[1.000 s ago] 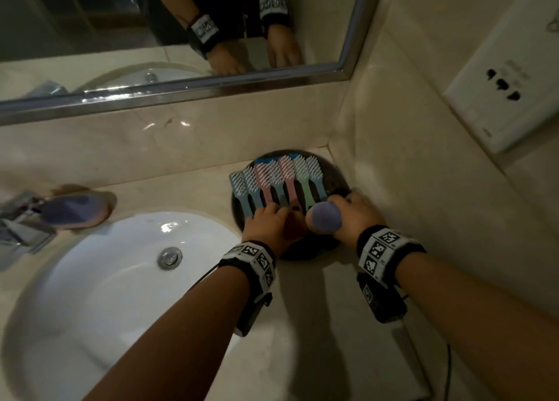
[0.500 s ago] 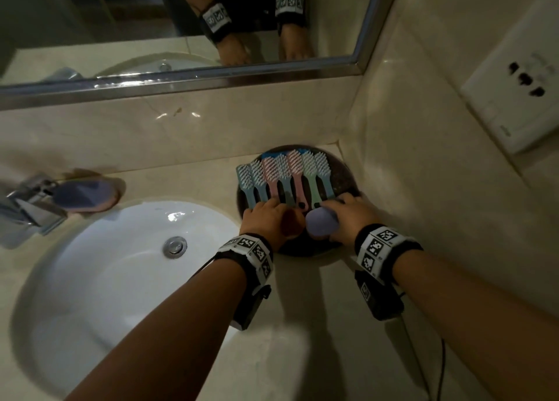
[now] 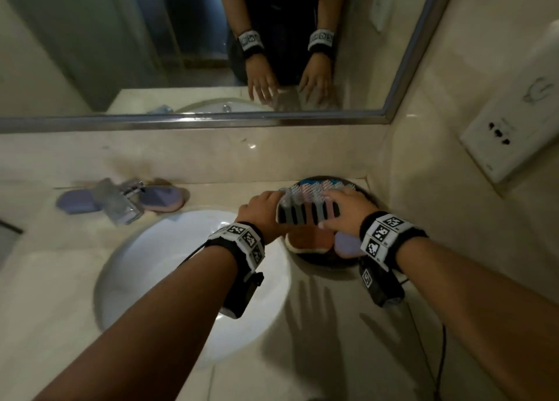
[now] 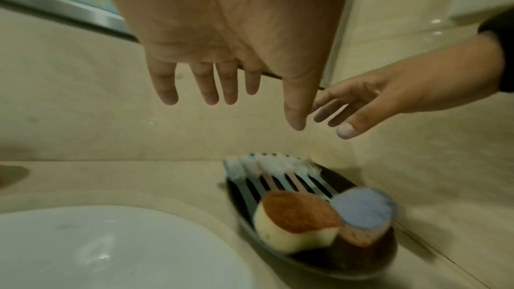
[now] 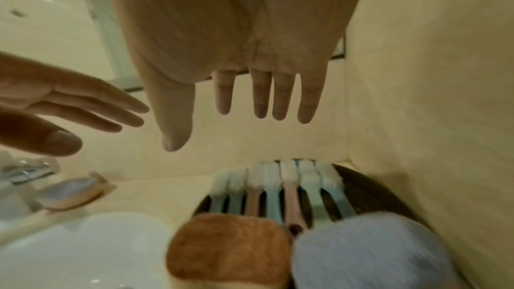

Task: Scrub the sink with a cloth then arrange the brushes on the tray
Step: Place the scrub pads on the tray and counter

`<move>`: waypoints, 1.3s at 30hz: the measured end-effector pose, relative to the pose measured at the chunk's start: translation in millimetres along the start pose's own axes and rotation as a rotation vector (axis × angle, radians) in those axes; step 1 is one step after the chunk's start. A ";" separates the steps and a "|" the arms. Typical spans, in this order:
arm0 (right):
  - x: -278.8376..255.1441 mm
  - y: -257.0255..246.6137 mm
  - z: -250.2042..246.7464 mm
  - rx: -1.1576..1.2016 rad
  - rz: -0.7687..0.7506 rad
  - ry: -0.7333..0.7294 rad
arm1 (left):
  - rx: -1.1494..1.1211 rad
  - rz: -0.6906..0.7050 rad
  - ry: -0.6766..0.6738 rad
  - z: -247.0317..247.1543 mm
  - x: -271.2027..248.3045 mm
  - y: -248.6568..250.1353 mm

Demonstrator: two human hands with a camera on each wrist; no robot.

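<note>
Several pastel toothbrush-like brushes [image 3: 305, 207] lie side by side, bristles toward the wall, on a dark round tray [image 3: 329, 264] in the counter's corner. An orange-topped sponge [image 3: 308, 240] and a blue sponge [image 3: 348, 245] sit on the tray's near side, over the handle ends. My left hand [image 3: 266, 202] and right hand [image 3: 341, 202] hover above the brushes with straight, spread fingers and hold nothing. In the left wrist view my left hand [image 4: 250, 113] is clear of the brushes [image 4: 278, 175]. In the right wrist view my right hand [image 5: 242, 118] is clear of the brushes [image 5: 278, 188].
The white sink [image 3: 169, 264] lies left of the tray. A chrome faucet [image 3: 121, 201] stands behind it, with a purple sponge [image 3: 160, 196] and a purple cloth-like piece [image 3: 77, 202] beside it. A mirror runs along the back wall, and the right wall carries a socket plate [image 3: 511, 140].
Both hands have lifted off the tray and opened; the right hand has let go of the blue sponge, which now rests on the tray beside the orange one. The head view has tilted.
</note>
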State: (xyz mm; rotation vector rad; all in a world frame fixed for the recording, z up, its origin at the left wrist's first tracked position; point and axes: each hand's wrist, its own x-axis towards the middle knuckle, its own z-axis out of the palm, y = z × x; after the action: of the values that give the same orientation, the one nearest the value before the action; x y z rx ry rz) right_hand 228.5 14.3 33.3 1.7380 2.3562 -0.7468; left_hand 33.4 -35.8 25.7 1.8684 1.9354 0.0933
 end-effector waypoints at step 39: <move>119.4 -380.2 99.9 0.157 -0.008 -0.111 | 0.031 -0.301 0.048 -120.6 -72.5 -440.0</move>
State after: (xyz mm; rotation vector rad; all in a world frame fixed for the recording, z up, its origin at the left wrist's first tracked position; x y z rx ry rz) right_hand -181.3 -11.1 21.2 1.6972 2.2878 -1.0272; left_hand -421.6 -111.0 -0.2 1.5848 2.2383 0.0150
